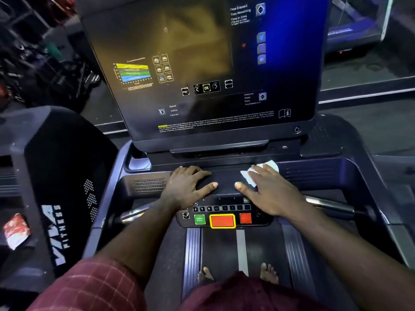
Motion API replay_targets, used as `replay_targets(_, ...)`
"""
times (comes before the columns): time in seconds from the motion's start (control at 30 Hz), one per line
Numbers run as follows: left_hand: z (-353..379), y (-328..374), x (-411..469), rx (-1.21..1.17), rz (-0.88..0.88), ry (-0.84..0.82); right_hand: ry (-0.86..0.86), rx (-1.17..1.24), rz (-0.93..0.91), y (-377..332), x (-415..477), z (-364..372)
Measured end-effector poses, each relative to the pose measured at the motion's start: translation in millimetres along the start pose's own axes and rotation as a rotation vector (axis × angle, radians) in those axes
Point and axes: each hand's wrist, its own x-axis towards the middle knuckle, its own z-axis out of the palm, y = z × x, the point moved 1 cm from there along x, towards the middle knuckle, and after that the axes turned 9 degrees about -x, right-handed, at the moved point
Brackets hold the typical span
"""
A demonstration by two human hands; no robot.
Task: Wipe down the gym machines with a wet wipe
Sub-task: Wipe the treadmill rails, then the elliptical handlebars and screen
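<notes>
I stand on a treadmill and look down at its console (226, 185). My right hand (267, 191) lies flat on the black ledge below the big dark screen (202, 63), pressing a white wet wipe (268, 167) under its fingers; part of the wipe sticks out beyond the fingertips. My left hand (188, 187) rests palm down on the same ledge, to the left, fingers spread, holding nothing. The two thumbs point toward each other, a short gap apart.
Below the hands is a button row with a green button (199, 219), a yellow-framed red button (222, 221) and a smaller red one (245, 217). Metal handlebars (330, 204) stick out at both sides. A neighbouring machine with a red-and-white packet (16, 230) stands left. My bare feet (268, 272) are on the belt.
</notes>
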Motion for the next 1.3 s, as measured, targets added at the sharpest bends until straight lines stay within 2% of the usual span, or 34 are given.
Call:
replay_targets(0.1, 2.5, -3.6, -1.4, -0.051, -0.009, 0.039, -0.079, -0.158, -0.012, -24.2, -40.4, -6.8)
replay_targets(0.17, 4.4, -7.5, -2.4, -0.196, -0.019, 0.111, -0.094, -0.26, -0.02, -40.8, -52.7, -6.7)
replay_targets(0.27, 7.5, -16.7, -9.6, -0.582, -0.056, 0.362, -0.092, -0.251, -0.07, -63.4, -34.2, -3.5)
replay_targets(0.33, 9.4, -26.8, -21.9, -0.7, -0.109, 0.502, -0.114, -0.204, -0.178, -80.8, -9.9, 0.7)
replay_targets(0.4, 14.2, -41.1, -37.7, -0.703, -0.168, 0.541, -0.139, -0.15, -0.291, -99.1, 17.3, 5.7)
replay_targets(0.57, 18.7, -85.9, -78.5, -0.671, -0.256, 0.494, -0.231, -0.036, -0.543, -134.5, 79.0, 15.0)
replay_targets(0.73, 12.5, -120.5, -94.7, -0.569, -0.211, 0.404, -0.311, -0.114, -0.579, -137.8, 115.2, 19.2)
replay_targets(1.0, 12.4, -169.2, -95.0, -0.506, -0.098, 0.408, -0.252, -0.122, -0.549, -186.7, 108.1, 20.1)
replay_targets(1.17, 1.8, -198.8, -105.3, -0.466, -0.078, 0.579, -0.268, -0.354, -0.57, -216.1, 136.5, 19.9)
replay_targets(1.3, 1.5, -224.8, -122.0, -0.451, -0.265, 0.76, -0.319, -0.476, -0.601, -226.5, 143.9, 17.2)
